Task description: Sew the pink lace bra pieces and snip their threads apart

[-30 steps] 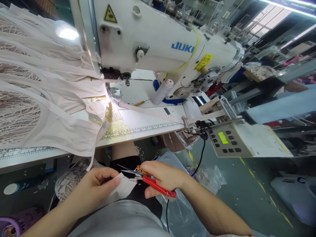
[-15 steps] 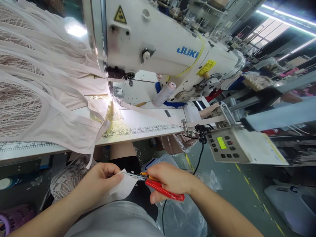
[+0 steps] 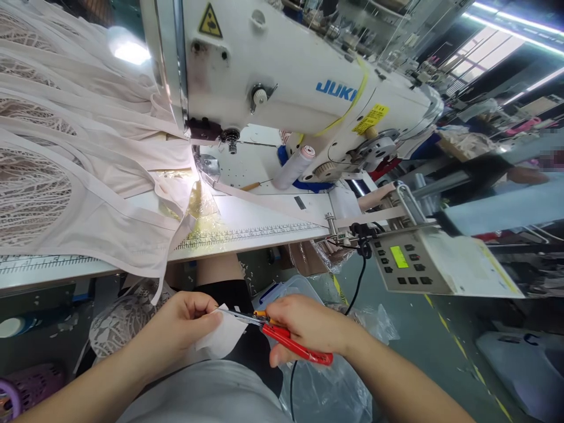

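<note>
Over my lap, my left hand pinches a small white piece of fabric or paper between thumb and fingers. My right hand grips red-handled scissors, which also show an orange part near the pivot. The blades point left and lie along the upper edge of the white piece, close to my left fingertips. Whether the blades are parted is hard to make out. Pale beige lace bras lie in a heap on the sewing table, their straps reaching the lit needle area.
A white sewing machine stands across the table, which has a ruler strip along its front edge. A thread cone stands under its arm. A control box juts out at right. Plastic bags and a purple basket sit low down.
The view has shifted very slightly. My right hand and the scissors sit a touch farther right and lower; my left hand keeps its pinch on the white piece.
</note>
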`<state>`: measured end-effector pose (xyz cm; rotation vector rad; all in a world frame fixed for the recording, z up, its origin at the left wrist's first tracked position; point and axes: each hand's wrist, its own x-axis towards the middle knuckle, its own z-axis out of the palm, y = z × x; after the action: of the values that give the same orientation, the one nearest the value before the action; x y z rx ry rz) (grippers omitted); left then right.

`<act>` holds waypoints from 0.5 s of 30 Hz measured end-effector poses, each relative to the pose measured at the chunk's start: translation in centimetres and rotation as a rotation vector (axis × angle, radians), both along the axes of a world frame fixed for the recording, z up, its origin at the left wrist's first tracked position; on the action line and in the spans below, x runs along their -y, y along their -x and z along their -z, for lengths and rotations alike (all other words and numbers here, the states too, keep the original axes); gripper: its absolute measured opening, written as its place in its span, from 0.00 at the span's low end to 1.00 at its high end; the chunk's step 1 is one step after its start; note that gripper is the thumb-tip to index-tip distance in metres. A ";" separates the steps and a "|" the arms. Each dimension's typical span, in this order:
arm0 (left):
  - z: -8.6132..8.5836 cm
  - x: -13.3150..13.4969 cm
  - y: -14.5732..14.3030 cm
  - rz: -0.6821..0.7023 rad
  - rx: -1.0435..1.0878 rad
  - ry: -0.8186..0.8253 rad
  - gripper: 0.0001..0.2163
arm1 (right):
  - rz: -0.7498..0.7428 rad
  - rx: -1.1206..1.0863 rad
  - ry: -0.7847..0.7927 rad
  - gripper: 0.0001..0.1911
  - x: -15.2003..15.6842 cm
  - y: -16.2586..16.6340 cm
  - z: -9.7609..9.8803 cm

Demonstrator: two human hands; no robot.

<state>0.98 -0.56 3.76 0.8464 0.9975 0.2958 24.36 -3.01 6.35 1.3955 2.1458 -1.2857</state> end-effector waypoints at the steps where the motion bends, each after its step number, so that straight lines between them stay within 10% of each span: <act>1: 0.1 0.0 0.0 -0.002 0.004 0.002 0.16 | -0.001 -0.001 -0.001 0.24 0.0 -0.1 0.1; 15: -0.5 -0.3 0.1 0.025 -0.005 -0.072 0.15 | 0.266 -0.198 -0.080 0.28 1.4 0.2 2.4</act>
<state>0.92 -0.31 4.30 0.9249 0.9850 0.3103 24.20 -4.41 3.96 1.6988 2.2165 -1.5049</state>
